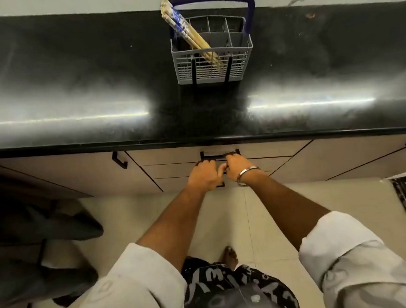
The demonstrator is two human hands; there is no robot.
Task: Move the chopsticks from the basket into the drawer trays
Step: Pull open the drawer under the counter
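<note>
Two hands are curled at the drawer handles below a dark counter; the chopsticks are still held in the basket.

The left hand (pixel 202 174) is curled over a lower drawer handle, mostly hidden beneath it. The right hand (pixel 236 164) is hooked on the top drawer handle (pixel 212 156). Beyond both hands, on the counter (pixel 70 104), a grey basket (pixel 213 62) with a blue handle is seen, chopsticks (pixel 186 32) leaning in its left compartment. The drawer trays are hidden; the drawers appear closed.
</note>
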